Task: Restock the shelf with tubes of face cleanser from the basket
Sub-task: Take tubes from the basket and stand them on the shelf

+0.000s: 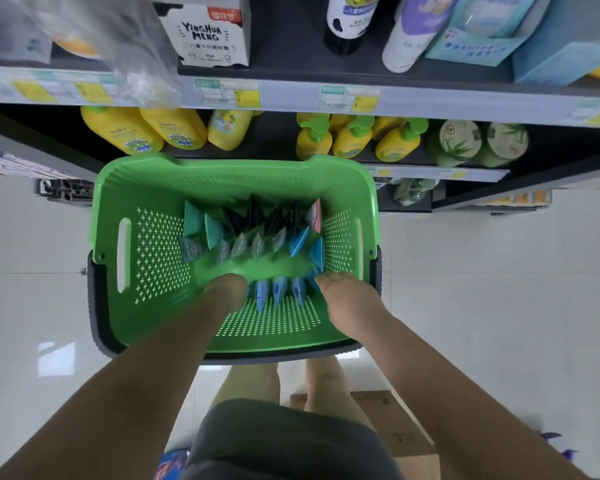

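Note:
A green basket [160, 188] stands on the floor below the shelves, with several face cleanser tubes upright inside it: teal [211, 230], black [253, 216], grey [257, 244] and blue [278, 291]. Both my hands reach down into the basket's near side. My left hand [226, 293] is blurred and sits just left of a row of three blue tubes. My right hand [350, 301] is just right of that row, its fingertips against another blue tube [313, 281]. The fingers of both hands point down and away, so their grip is hidden.
Above the basket a dark shelf [274, 140] holds yellow bottles [174, 131] and green jars [459, 142]. A higher shelf carries a white box [208, 36] and bottles. A cardboard box [395, 424] lies on the white floor by my legs.

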`<action>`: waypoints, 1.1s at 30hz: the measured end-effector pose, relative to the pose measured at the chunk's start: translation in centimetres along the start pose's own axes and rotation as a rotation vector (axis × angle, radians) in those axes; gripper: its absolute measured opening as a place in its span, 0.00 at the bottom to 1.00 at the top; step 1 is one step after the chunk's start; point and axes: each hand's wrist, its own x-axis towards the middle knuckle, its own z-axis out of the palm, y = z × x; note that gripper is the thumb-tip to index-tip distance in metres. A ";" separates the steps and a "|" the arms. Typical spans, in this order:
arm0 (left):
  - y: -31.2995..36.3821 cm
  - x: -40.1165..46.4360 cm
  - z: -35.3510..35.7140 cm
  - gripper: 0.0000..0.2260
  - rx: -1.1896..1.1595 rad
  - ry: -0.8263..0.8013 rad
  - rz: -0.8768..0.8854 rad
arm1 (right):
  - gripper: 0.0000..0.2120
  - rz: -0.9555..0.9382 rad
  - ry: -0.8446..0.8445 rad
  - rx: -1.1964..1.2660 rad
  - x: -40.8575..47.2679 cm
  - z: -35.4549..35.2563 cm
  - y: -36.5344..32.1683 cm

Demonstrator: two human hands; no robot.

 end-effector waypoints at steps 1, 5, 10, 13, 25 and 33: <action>-0.2 -0.3 -0.2 0.06 -0.005 -0.012 0.012 | 0.30 0.000 -0.007 -0.004 -0.1 -0.1 -0.1; -0.8 -2.8 -2.1 0.10 -0.142 0.071 0.025 | 0.28 0.004 -0.021 -0.012 -0.7 -0.4 -0.3; -1.8 -8.4 -5.7 0.11 -0.439 0.172 0.036 | 0.26 0.013 -0.017 0.003 -1.7 -1.4 -0.9; -2.7 -13.3 -8.6 0.12 -0.559 0.276 0.072 | 0.25 -0.025 0.034 0.057 -2.6 -2.9 -1.6; -2.2 -36.1 -22.6 0.11 -0.942 0.765 0.296 | 0.45 -0.339 0.464 0.276 -9.3 -15.8 -9.7; -1.1 -47.9 -28.1 0.12 -1.180 0.944 0.603 | 0.30 -0.498 0.819 0.516 -13.4 -24.1 -13.9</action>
